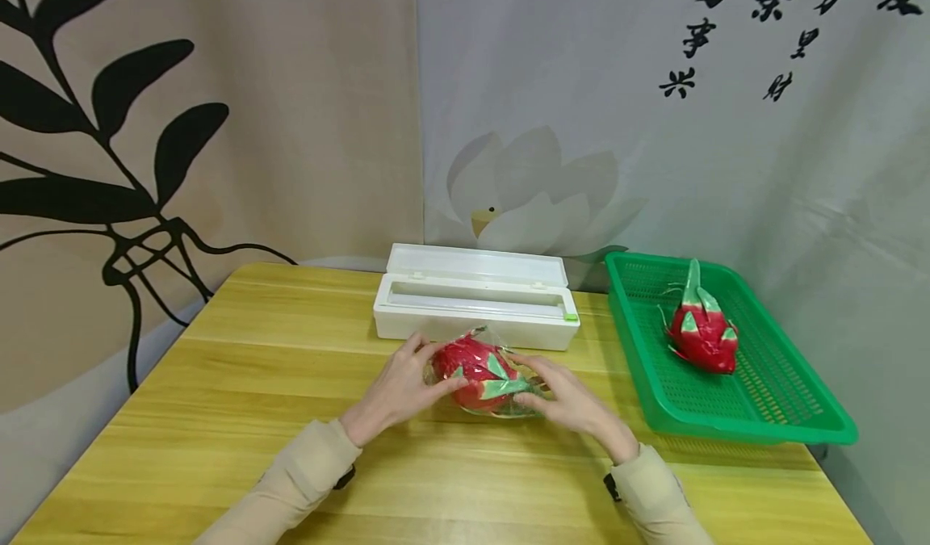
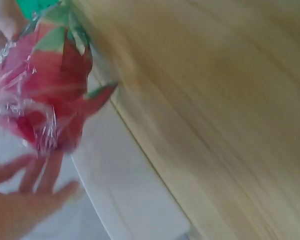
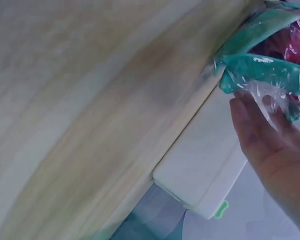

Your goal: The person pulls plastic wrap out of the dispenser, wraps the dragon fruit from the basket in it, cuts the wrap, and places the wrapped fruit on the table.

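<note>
A red dragon fruit (image 1: 483, 374) with green-tipped scales, covered in shiny clear cling film, is between my two hands in front of the white box. At its left end, my left hand (image 1: 398, 383) holds it, thumb toward the near side and fingers farther back. My right hand (image 1: 570, 396) holds the green leafy end, its fingertips on the film. In the left wrist view the wrapped fruit (image 2: 45, 85) shows creased film above the left fingers (image 2: 42, 175). Loose film bunches at the right fingertips (image 3: 240, 102) in the right wrist view.
Just behind the fruit stands a white cling film dispenser (image 1: 472, 319), lid raised, a roll inside and a green slider at its right end. To the right, a green plastic basket (image 1: 748, 428) holds another dragon fruit (image 1: 703, 335). Patterned curtains (image 1: 327, 125) hang behind the wooden table (image 1: 218, 416).
</note>
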The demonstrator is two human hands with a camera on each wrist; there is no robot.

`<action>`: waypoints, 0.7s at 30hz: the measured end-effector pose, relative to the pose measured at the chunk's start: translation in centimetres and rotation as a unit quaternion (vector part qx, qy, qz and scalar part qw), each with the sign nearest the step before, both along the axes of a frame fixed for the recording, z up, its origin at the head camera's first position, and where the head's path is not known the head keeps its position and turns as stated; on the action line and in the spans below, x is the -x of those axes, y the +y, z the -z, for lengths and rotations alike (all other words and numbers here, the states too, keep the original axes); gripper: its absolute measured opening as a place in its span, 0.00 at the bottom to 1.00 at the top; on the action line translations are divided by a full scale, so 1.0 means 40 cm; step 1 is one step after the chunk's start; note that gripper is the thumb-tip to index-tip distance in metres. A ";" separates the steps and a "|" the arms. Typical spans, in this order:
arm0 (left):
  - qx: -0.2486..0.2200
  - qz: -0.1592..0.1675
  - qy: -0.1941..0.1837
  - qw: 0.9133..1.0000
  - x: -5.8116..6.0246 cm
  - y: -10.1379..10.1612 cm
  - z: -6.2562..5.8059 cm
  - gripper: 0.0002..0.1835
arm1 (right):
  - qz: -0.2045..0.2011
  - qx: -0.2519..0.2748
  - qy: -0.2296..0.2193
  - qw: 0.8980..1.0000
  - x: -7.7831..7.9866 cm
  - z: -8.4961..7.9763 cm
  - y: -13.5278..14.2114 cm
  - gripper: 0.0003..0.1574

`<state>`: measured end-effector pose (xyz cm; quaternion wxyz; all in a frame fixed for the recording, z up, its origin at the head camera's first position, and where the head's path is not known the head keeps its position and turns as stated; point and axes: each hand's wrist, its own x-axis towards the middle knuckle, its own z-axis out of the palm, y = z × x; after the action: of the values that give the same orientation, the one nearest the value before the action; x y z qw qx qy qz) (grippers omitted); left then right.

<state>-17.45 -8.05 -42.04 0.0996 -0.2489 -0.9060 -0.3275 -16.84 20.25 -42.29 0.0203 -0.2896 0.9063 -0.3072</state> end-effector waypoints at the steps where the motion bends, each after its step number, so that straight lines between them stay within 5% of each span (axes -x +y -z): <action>1: -0.005 0.014 -0.011 1.000 0.004 -0.007 -0.001 0.37 | 0.000 0.001 0.005 1.000 0.003 0.004 0.000 0.36; 5: -0.043 0.070 -0.038 0.996 0.022 -0.042 0.004 0.25 | -0.006 0.014 -0.008 1.000 0.012 0.012 0.003 0.34; 8: -0.060 0.093 -0.020 0.994 0.033 -0.058 0.012 0.14 | -0.010 0.017 -0.027 0.999 0.018 0.013 0.005 0.34; 16: -0.067 0.049 0.072 0.994 0.038 -0.043 0.026 0.05 | -0.018 0.025 -0.060 0.998 0.026 0.009 0.001 0.34; 21: -0.019 0.045 0.134 0.990 0.034 -0.039 0.034 0.05 | -0.017 0.030 -0.078 0.996 0.033 0.014 0.000 0.33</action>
<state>-18.81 -9.61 -43.41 0.2099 -0.3289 -0.8660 -0.3129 -18.16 20.24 -42.87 0.0875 -0.2807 0.8872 -0.3556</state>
